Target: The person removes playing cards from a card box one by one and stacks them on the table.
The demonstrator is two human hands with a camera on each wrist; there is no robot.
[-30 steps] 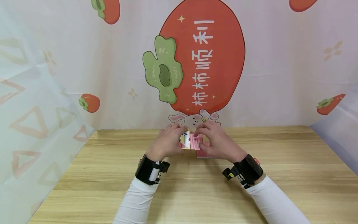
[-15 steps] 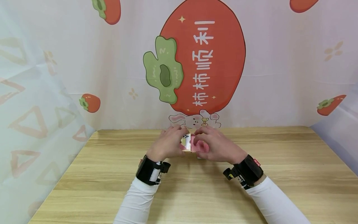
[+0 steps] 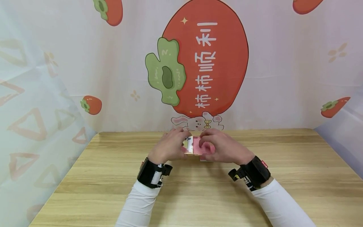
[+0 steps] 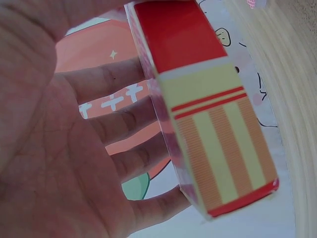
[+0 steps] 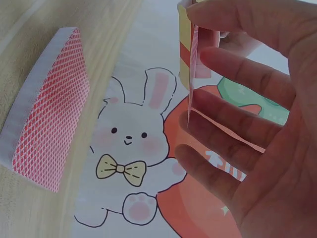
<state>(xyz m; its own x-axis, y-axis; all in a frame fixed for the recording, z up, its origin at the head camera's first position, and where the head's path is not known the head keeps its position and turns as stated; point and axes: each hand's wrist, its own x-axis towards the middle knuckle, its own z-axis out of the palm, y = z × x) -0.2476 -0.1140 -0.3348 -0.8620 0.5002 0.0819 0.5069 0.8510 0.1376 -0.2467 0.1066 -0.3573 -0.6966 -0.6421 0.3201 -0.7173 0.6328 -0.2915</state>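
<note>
In the head view my left hand [image 3: 171, 145] grips a playing-card box [image 3: 188, 145] above the back of the table. The left wrist view shows the box's side [image 4: 213, 144], red and cream with orange stripes, between thumb and fingers. My right hand [image 3: 225, 146] pinches a pink-patterned playing card [image 3: 197, 145] at the right end of the box. Seen edge-on in the right wrist view, the card [image 5: 192, 84] is thin and reaches to the box [image 5: 184, 59]. Below the right hand lies a deck of cards [image 5: 52, 111], red-patterned back up.
A wooden table [image 3: 113, 195] spreads beneath both arms. Behind it hangs a printed cloth [image 3: 269, 78] with a large persimmon and a rabbit, meeting the table's back edge. Dark wrist cameras [image 3: 150, 173] sit on both wrists.
My right hand has shifted slightly right and down, and more of the pink card shows to the right of the box. The left hand holds the box in nearly the same place.
</note>
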